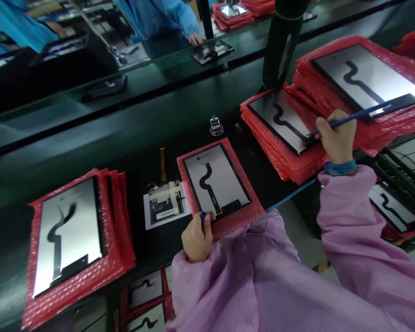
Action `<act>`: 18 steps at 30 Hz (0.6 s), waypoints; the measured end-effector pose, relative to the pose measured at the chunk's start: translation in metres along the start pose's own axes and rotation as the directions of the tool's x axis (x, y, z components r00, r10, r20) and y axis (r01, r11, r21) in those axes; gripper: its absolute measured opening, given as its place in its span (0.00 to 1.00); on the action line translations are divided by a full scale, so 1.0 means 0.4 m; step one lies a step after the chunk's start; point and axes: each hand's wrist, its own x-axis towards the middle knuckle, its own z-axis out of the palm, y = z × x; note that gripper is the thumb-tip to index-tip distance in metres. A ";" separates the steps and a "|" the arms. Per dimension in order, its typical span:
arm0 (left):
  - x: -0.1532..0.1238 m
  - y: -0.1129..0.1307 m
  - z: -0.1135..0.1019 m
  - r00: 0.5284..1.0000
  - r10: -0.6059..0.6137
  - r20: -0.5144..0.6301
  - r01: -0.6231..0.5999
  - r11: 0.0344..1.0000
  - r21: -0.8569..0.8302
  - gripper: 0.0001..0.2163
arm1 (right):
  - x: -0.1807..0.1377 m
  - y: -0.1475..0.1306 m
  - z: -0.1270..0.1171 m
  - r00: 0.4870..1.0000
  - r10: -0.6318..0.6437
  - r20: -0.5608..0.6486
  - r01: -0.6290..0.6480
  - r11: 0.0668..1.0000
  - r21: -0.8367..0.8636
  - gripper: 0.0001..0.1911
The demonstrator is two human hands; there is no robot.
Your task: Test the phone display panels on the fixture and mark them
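In front of me a display panel [224, 173] with a black ribbon cable [206, 183] lies on a red bubble-wrap bag [240, 221]. My left hand [196, 237] is closed at the panel's lower left corner, around a small tool whose blue end [203, 216] shows; the rest is hidden. Over to the right, my right hand [337, 136] grips a thin blue stick-like tool [361, 114]. Its tip is at the lower edge of another display panel [280, 117], near the end of that ribbon cable. This panel tops a stack of red bags [276, 157].
A stack of red bags with a panel [76, 230] stands at left. Beside it lies a circuit part on white paper [166, 203]. A small metal-and-clear object [216, 126] sits behind. Another panel stack [363, 78] and a green post [280, 50] are at right. Across the bench is a co-worker's hand [196, 38].
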 end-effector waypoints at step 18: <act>-0.025 -0.010 -0.016 0.998 -0.054 0.044 0.065 0.947 -0.315 0.12 | -0.140 -0.024 -0.012 0.984 -0.086 -0.157 0.163 0.790 0.591 0.18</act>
